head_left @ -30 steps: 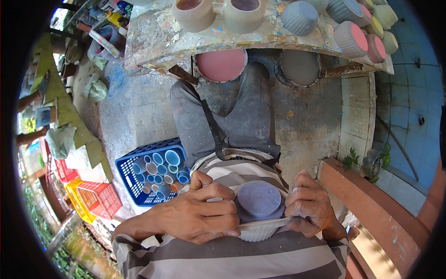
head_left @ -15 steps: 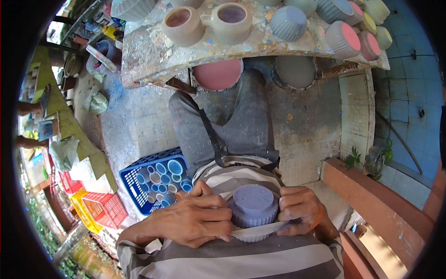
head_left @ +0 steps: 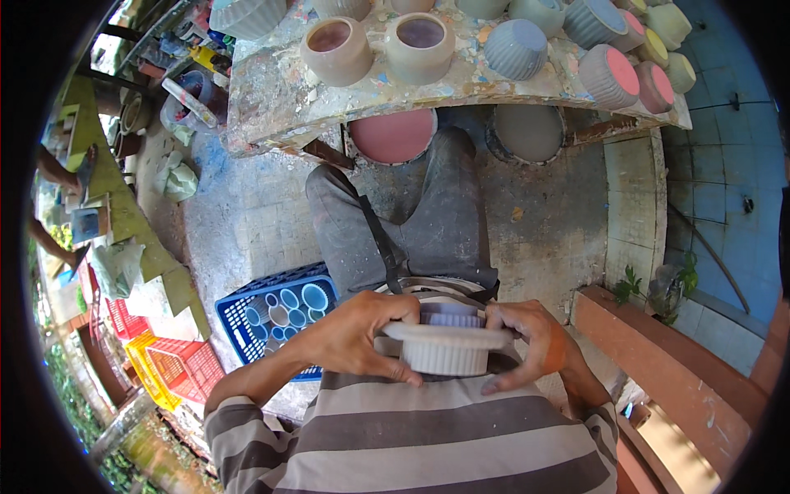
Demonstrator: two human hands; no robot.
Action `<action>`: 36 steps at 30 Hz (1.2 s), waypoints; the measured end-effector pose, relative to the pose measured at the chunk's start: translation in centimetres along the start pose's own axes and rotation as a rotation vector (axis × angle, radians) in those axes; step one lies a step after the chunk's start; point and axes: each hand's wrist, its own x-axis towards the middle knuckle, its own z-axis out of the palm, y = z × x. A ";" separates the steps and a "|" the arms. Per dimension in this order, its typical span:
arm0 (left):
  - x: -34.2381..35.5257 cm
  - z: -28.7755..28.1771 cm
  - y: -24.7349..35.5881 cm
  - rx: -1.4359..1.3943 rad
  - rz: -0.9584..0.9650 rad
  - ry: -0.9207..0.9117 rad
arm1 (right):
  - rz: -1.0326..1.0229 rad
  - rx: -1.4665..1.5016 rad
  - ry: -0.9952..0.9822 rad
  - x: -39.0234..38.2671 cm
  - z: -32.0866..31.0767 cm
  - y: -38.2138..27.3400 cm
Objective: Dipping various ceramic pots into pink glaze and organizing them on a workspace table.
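Observation:
In front of my belly, I hold a ribbed pot [head_left: 444, 360] between both hands. Its near part is pale grey and ribbed, and its far part is purple [head_left: 451, 314]. A wide pale grey band [head_left: 444, 333] runs across the pot between my hands, stretched out beyond the pot's sides. My left hand [head_left: 362, 331] is closed on the band's left end, with its thumb by the pot's side. My right hand [head_left: 531, 339] grips the right end, its thumb low beside the pot. The fingertips behind the band are partly hidden.
A paint-spattered table [head_left: 280, 115] ahead carries several pots. Beneath it stand a bucket of pink liquid [head_left: 393, 136] and a bucket of grey liquid [head_left: 529, 133]. A blue crate [head_left: 239, 321] of cups sits at my left, a brown beam [head_left: 658, 354] at my right.
The pot has tipped, so its ribbed side shows instead of its flat purple end. Both hands have moved up slightly with the band, which now stands out wider around the pot.

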 end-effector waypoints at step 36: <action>10.1 -0.1 -17.9 0.416 -0.082 0.996 | -0.178 -0.448 0.976 13.4 4.8 12.7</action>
